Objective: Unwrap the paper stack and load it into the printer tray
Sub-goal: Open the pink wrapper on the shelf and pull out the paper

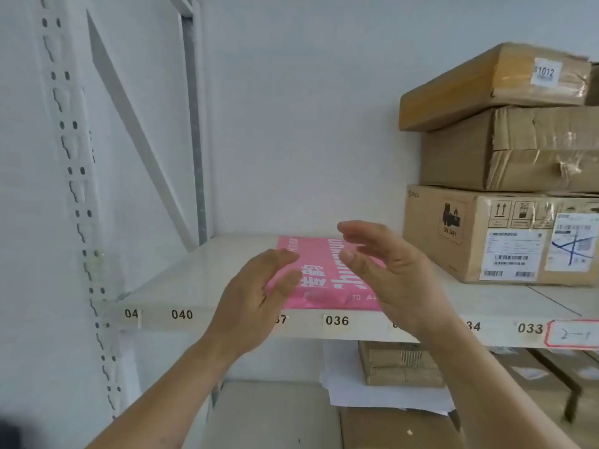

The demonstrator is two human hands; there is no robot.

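1. A white shelf (pixel 201 280) holds one pink paper pack (pixel 324 270), lying flat at its front edge, and three stacked cardboard boxes (pixel 486 150) at the right.
2. Two hands: the left hand (pixel 256 296) and right hand (pixel 389 267) hover open on either side of the pack, gripping nothing.
3. Readable writing: shelf labels "040", "036", "033"; the top box reads "1012"; the bottom box reads "UN 3481".

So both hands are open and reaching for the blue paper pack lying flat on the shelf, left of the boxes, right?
Not quite: the paper pack is pink, not blue, as the head view shows. The rest holds: left hand and right hand are open, and the pack lies flat on the shelf, left of the boxes.
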